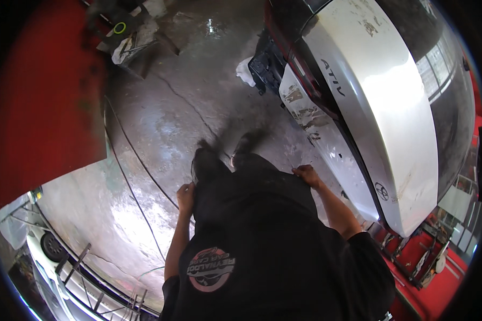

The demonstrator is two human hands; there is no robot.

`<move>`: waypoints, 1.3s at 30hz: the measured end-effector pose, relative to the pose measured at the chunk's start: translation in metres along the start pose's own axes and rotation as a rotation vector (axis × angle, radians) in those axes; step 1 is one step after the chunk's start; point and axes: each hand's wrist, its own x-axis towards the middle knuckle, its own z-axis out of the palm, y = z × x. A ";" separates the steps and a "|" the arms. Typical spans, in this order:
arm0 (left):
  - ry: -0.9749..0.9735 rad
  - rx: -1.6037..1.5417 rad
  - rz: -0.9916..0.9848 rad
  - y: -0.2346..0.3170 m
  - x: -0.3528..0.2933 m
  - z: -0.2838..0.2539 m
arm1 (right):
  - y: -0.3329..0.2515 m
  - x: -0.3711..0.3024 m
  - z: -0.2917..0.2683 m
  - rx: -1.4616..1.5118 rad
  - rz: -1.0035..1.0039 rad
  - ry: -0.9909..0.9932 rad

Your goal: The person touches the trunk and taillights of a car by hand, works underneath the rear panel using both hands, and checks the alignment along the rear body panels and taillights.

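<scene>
My left hand point(186, 198) is beside my left hip with its fingers curled in, against the edge of my dark clothing point(251, 187). On the other side, my right hand point(308, 175) has its fingers bent into a pinch at the clothing's right edge. Whether either hand grips the cloth or some small thing, I cannot make out. To the right of my right hand stands the rear of a white car, its trunk lid point(369, 101) glossy and its bumper point(318, 128) marked with brown patches.
Dark cables point(131, 144) run along the wet-looking concrete floor point(171, 117) on my left. A large red panel point(43, 101) fills the upper left. Another car's wheel point(52, 246) shows behind metal framing at lower left. A red rack point(418, 257) with tools stands at lower right.
</scene>
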 end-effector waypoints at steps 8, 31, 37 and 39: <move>-0.244 0.002 -0.167 -0.011 0.114 -0.028 | -0.038 -0.001 0.061 -0.002 -0.132 0.272; -0.526 0.266 0.112 0.080 0.444 -0.118 | -0.409 0.077 -0.046 -0.410 -0.036 1.039; -0.645 0.232 0.111 0.111 0.414 -0.086 | -0.408 0.114 -0.075 -0.487 0.041 1.058; -0.662 0.314 0.191 0.110 0.400 -0.083 | -0.406 0.109 -0.076 -0.494 0.066 1.058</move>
